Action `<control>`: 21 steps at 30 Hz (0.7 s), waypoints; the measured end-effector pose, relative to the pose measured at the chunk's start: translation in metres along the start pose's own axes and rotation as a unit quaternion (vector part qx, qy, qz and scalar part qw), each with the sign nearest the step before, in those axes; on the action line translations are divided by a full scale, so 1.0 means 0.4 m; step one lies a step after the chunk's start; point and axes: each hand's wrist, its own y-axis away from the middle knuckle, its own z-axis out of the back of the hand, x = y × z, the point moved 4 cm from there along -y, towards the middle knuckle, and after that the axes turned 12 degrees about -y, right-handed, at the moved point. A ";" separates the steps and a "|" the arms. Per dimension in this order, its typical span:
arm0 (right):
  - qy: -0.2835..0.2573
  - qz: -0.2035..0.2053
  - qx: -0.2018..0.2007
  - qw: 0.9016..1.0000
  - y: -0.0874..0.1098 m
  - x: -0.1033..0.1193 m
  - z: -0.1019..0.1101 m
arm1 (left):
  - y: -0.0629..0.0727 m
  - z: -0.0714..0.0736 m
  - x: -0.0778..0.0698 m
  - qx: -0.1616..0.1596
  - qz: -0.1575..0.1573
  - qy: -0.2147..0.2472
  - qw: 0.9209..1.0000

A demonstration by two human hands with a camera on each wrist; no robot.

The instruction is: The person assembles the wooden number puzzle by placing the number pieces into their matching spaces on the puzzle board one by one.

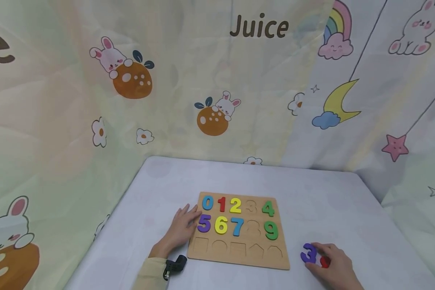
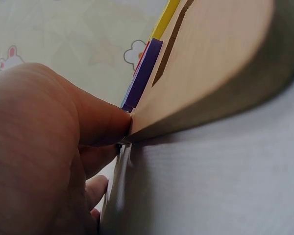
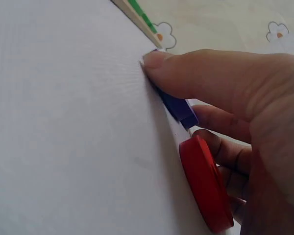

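Note:
A wooden number puzzle board (image 1: 228, 256) lies on the table, with colourful numerals in its upper two rows. My left hand (image 1: 182, 226) rests at its left edge, fingers fairly straight, near the purple 5 (image 1: 204, 223). In the left wrist view the thumb (image 2: 105, 122) touches the board's edge. Right of the board, my right hand (image 1: 335, 266) pinches a purple 3 (image 1: 309, 253) between thumb and fingers, close over the table. Beside it, partly hidden by that hand, is a red rounded piece (image 3: 206, 183), near the other fingers in the right wrist view.
The board shows outlined recesses for a 3 (image 1: 251, 206) and another numeral below it, plus a bottom row of shape outlines. A white cloth-covered table (image 1: 159, 181) runs back to a printed curtain (image 1: 174, 60). A black camera (image 1: 175, 265) sits on the left wrist.

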 end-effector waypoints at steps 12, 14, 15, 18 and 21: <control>-0.024 0.052 -0.037 0.998 -0.005 0.041 -0.018 | 0.001 0.009 -0.006 -0.003 -0.012 -0.004 1.000; -0.030 0.062 -0.037 0.997 -0.006 0.045 -0.022 | 0.002 0.009 -0.007 -0.001 -0.011 -0.003 1.000; -0.031 0.064 -0.037 0.997 -0.009 0.047 -0.023 | 0.002 0.009 -0.007 -0.001 -0.010 -0.003 1.000; -0.034 0.067 -0.039 0.996 -0.014 0.054 -0.023 | 0.004 0.009 -0.007 0.001 -0.007 -0.001 1.000; -0.033 0.070 -0.040 0.996 -0.018 0.063 -0.020 | 0.005 0.009 -0.006 0.000 -0.005 0.000 1.000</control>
